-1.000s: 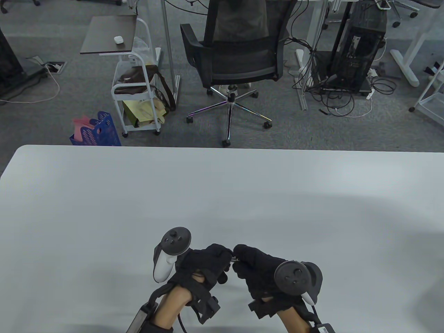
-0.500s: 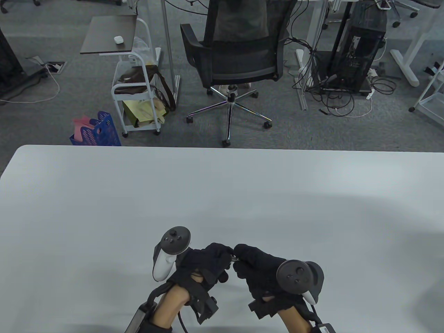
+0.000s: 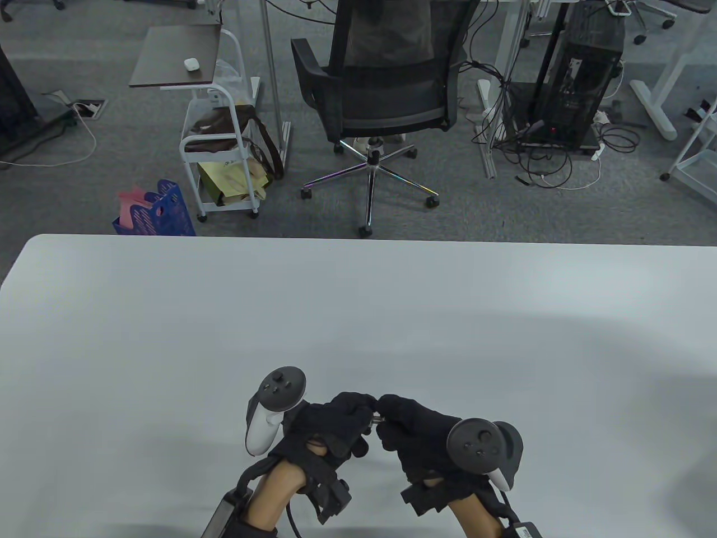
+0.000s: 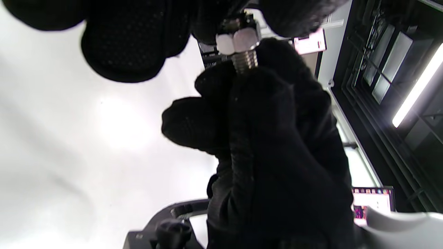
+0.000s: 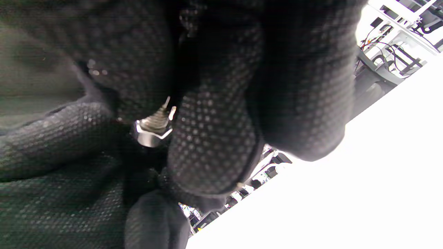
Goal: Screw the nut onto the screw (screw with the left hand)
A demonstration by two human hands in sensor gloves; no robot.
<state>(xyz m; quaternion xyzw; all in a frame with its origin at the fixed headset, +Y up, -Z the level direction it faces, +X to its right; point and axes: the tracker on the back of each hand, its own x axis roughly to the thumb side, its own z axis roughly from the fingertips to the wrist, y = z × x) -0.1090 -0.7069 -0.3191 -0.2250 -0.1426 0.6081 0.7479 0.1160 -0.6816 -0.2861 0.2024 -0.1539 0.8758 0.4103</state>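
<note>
Both gloved hands meet low in the middle of the white table (image 3: 358,314). My left hand (image 3: 365,408) pinches a silver hex nut (image 4: 237,39) with its fingertips. My right hand (image 3: 385,410) grips the threaded screw (image 4: 245,62), whose shaft runs into the nut. The nut sits on the screw's thread. In the right wrist view the nut (image 5: 150,134) and a short piece of thread (image 5: 159,116) show between the dark fingers. In the table view only a small glint of the metal (image 3: 377,417) shows between the hands. The screw's head is hidden in my right hand.
The hands are held just above the table near its front edge. Beyond the far edge are a black office chair (image 3: 386,84), a white cart (image 3: 218,151) and a blue basket (image 3: 159,213) on the floor.
My left hand has turned slightly at the wrist, its tracker shifting a little. The right hand stays almost still. Both hands keep their hold.
</note>
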